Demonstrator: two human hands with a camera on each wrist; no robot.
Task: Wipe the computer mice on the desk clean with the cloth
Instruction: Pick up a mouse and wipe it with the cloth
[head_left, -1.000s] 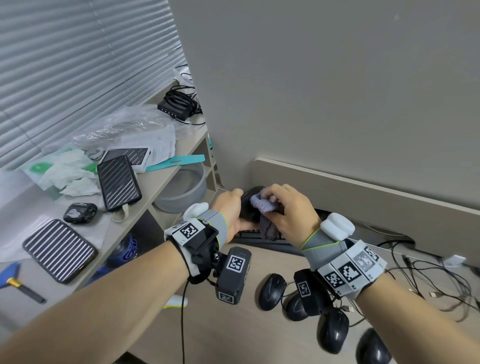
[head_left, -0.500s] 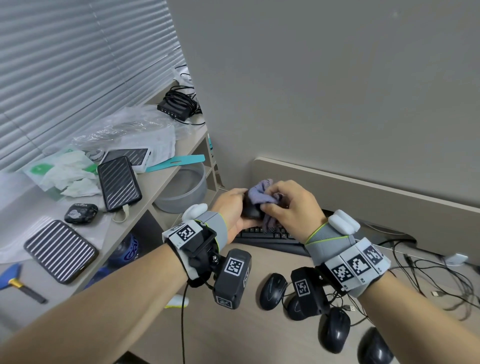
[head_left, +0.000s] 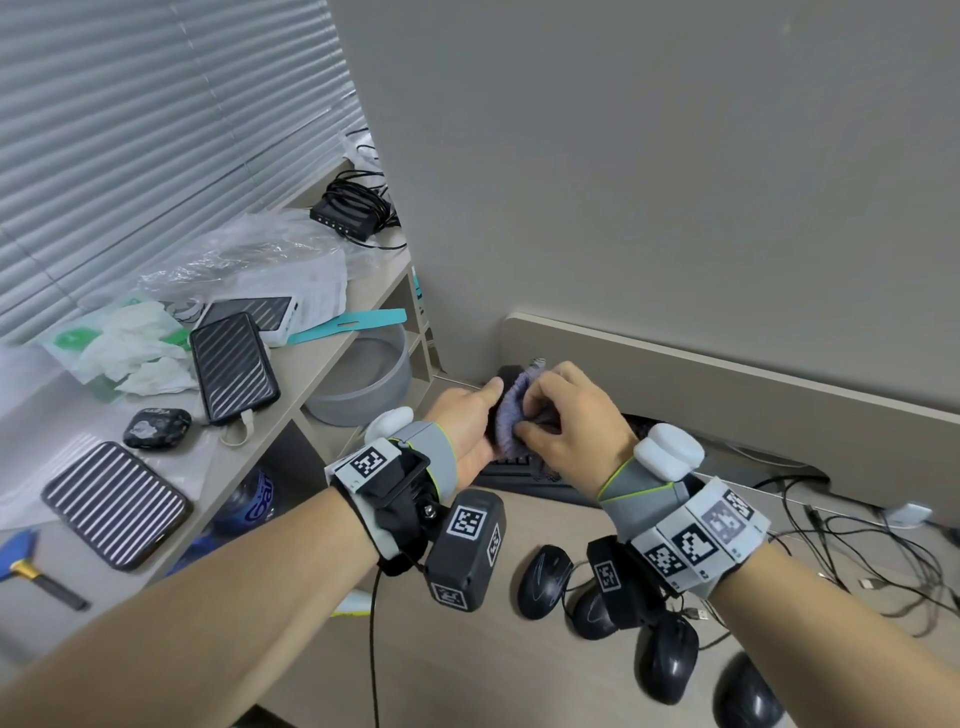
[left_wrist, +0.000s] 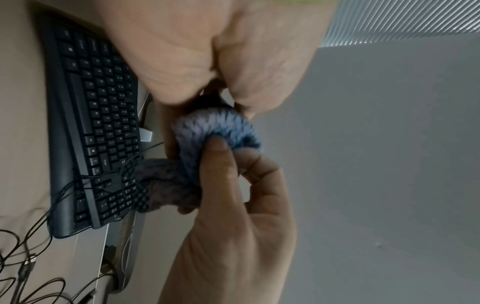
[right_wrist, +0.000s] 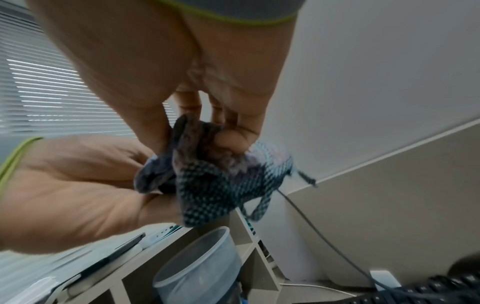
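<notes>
I hold a black mouse up above the keyboard in my left hand, whose thumb and fingers curl round it; only its top edge shows. My right hand pinches a bluish-grey knitted cloth and presses it against the mouse's side. In the left wrist view the cloth bulges over the mouse under my right fingers. The right wrist view has the cloth bunched between thumb and fingers against my left palm. Several other black mice lie on the desk near me.
A shelf unit on the left carries phones, plastic bags and a cable box. A grey bowl sits in its compartment. Loose cables sprawl at the right. A low partition backs the desk.
My right hand rubbed the cloth up over the top of the mouse, then back down its side. The left hand kept its hold and shifted only slightly.
</notes>
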